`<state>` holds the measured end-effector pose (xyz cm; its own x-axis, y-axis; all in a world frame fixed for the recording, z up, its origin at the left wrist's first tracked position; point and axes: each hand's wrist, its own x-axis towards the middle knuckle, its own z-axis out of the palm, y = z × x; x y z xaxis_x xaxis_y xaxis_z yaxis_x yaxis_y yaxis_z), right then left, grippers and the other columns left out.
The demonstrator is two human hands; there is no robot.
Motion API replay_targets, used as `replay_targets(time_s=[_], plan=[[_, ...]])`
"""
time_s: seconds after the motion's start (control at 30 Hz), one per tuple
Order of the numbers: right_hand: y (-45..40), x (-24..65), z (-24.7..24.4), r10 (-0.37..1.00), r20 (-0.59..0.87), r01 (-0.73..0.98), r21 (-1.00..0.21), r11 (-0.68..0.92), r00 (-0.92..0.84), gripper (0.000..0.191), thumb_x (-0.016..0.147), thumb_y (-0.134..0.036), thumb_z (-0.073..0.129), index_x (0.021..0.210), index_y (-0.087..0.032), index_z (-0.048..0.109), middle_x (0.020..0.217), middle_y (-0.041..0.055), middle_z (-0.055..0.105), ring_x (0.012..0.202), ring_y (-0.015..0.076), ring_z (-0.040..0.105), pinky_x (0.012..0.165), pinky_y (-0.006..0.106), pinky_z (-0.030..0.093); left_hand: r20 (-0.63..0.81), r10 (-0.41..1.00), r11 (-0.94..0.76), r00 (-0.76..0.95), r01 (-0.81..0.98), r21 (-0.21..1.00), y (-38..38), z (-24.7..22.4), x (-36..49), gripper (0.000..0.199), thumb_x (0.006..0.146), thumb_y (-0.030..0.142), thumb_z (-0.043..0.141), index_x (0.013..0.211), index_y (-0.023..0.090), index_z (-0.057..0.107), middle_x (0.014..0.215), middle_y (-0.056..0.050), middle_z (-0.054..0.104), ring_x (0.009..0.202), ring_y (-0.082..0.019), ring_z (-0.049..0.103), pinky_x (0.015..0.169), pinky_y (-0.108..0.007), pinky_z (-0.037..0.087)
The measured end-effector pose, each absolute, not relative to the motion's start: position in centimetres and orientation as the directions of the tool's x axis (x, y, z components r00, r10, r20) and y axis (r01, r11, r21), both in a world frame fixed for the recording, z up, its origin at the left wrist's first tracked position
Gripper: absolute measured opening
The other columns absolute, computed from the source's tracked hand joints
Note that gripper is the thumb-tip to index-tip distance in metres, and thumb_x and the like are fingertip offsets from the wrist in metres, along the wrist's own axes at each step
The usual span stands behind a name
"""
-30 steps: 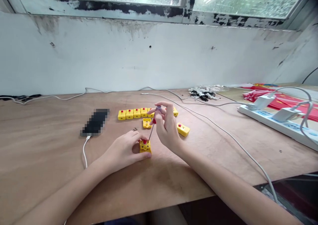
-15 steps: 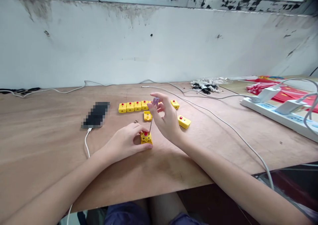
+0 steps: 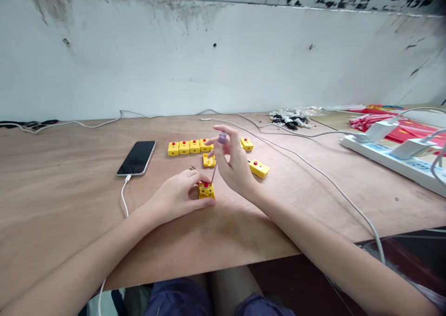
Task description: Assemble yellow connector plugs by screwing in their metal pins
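Note:
My left hand (image 3: 181, 193) grips a small yellow block (image 3: 206, 190) with a red button, fingers at its far side and thumb at its near side, on the wooden table. Above it, my right hand (image 3: 233, 160) holds a screwdriver (image 3: 222, 138) by its clear purple handle; the thin shaft slants down to the block's top right. Just beyond lies an open yellow piece (image 3: 208, 160). A row of yellow blocks (image 3: 184, 147) with red buttons stands behind, partly hidden by my right hand. Another yellow block (image 3: 259, 168) lies right of that hand.
A phone (image 3: 136, 158) with a white cable lies on the left. Small screws (image 3: 192, 167) are near my left fingers. At the right are a power strip (image 3: 400, 160) with chargers and red flags (image 3: 404, 132). Black and white parts (image 3: 291, 119) lie near the wall; a cable crosses the table.
The camera view has shifted slightly, moving the scene a little up and right. Both hands keep their grips, and the screwdriver remains at the block.

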<state>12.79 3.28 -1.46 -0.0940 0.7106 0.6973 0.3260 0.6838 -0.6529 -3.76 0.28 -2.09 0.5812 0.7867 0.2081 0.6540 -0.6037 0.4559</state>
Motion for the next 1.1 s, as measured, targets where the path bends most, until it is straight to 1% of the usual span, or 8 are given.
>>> replay_targets(time_s=[0.1, 0.27, 0.37, 0.43, 0.6, 0.77, 0.93, 1.1], plan=[[3.44, 13.01, -1.35, 0.726, 0.677, 0.29, -0.676, 0.678, -0.119, 0.027, 0.093, -0.023, 0.037, 0.12, -0.027, 0.037, 0.089, -0.0006, 0.062, 0.059, 0.0101, 0.058, 0.061, 0.029, 0.049, 0.215, 0.787, -0.605, 0.578, 0.656, 0.451, 0.29, -2.14, -3.77, 0.031, 0.08, 0.047, 0.064, 0.098, 0.022, 0.059, 0.085, 0.001, 0.058, 0.08, -0.018, 0.056, 0.073, -0.029, 0.043], [3.52, 13.05, -1.04, 0.668, 0.744, 0.402, -0.604, 0.688, -0.025, 0.025, 0.088, -0.031, 0.052, 0.112, -0.025, 0.048, 0.085, -0.0004, 0.058, 0.067, 0.0126, 0.057, 0.062, 0.029, 0.048, 0.219, 0.782, -0.612, 0.583, 0.656, 0.441, 0.45, -2.22, -3.76, 0.032, 0.079, 0.048, 0.064, 0.099, 0.023, 0.059, 0.085, 0.0, 0.059, 0.08, -0.019, 0.057, 0.072, -0.03, 0.043], [3.52, 13.03, -1.14, 0.697, 0.717, 0.335, -0.65, 0.682, -0.028, 0.028, 0.093, -0.029, 0.041, 0.121, -0.026, 0.041, 0.085, -0.0006, 0.059, 0.062, 0.0113, 0.057, 0.061, 0.029, 0.049, 0.221, 0.786, -0.608, 0.578, 0.659, 0.443, 0.46, -2.25, -3.76, 0.032, 0.079, 0.048, 0.064, 0.099, 0.023, 0.059, 0.085, 0.0, 0.058, 0.079, -0.019, 0.057, 0.072, -0.03, 0.043], [3.54, 13.03, -1.21, 0.706, 0.707, 0.286, -0.668, 0.687, -0.044, 0.025, 0.095, -0.029, 0.036, 0.12, -0.027, 0.039, 0.087, -0.0005, 0.06, 0.06, 0.0107, 0.058, 0.059, 0.028, 0.049, 0.218, 0.789, -0.604, 0.575, 0.658, 0.45, 0.43, -2.25, -3.77, 0.032, 0.079, 0.047, 0.064, 0.099, 0.023, 0.059, 0.086, 0.0, 0.058, 0.079, -0.019, 0.057, 0.071, -0.029, 0.043], [3.66, 13.12, -1.01, 0.656, 0.755, 0.406, -0.602, 0.688, 0.007, 0.02, 0.09, -0.033, 0.049, 0.109, -0.025, 0.05, 0.092, 0.0016, 0.06, 0.07, 0.0125, 0.058, 0.062, 0.029, 0.049, 0.209, 0.786, -0.606, 0.582, 0.657, 0.449, 0.42, -2.19, -3.76, 0.031, 0.08, 0.046, 0.064, 0.1, 0.023, 0.06, 0.086, 0.0, 0.058, 0.08, -0.019, 0.057, 0.072, -0.03, 0.043], [3.66, 13.16, -0.98, 0.691, 0.723, 0.298, -0.659, 0.691, -0.005, 0.02, 0.095, -0.029, 0.038, 0.113, -0.026, 0.045, 0.087, -0.0006, 0.061, 0.066, 0.0114, 0.061, 0.061, 0.029, 0.05, 0.214, 0.78, -0.615, 0.589, 0.654, 0.441, 0.44, -2.21, -3.78, 0.032, 0.08, 0.047, 0.064, 0.101, 0.023, 0.06, 0.088, 0.0, 0.058, 0.079, -0.019, 0.057, 0.072, -0.03, 0.043], [3.42, 12.98, -0.93, 0.652, 0.759, 0.397, -0.598, 0.696, 0.0, 0.025, 0.087, -0.03, 0.055, 0.111, -0.027, 0.051, 0.091, -0.0002, 0.058, 0.066, 0.0108, 0.056, 0.061, 0.028, 0.05, 0.216, 0.781, -0.613, 0.586, 0.653, 0.445, 0.4, -2.26, -3.8, 0.032, 0.08, 0.046, 0.064, 0.101, 0.023, 0.06, 0.085, 0.0, 0.058, 0.079, -0.019, 0.057, 0.072, -0.03, 0.044], [3.36, 13.01, -1.12, 0.7, 0.714, 0.281, -0.669, 0.688, -0.016, 0.025, 0.093, -0.025, 0.039, 0.117, -0.027, 0.044, 0.082, -0.0017, 0.058, 0.06, 0.0108, 0.058, 0.058, 0.028, 0.05, 0.221, 0.777, -0.619, 0.589, 0.652, 0.438, 0.42, -2.21, -3.8, 0.031, 0.08, 0.046, 0.064, 0.1, 0.023, 0.059, 0.086, 0.0, 0.059, 0.079, -0.019, 0.057, 0.072, -0.03, 0.044]])
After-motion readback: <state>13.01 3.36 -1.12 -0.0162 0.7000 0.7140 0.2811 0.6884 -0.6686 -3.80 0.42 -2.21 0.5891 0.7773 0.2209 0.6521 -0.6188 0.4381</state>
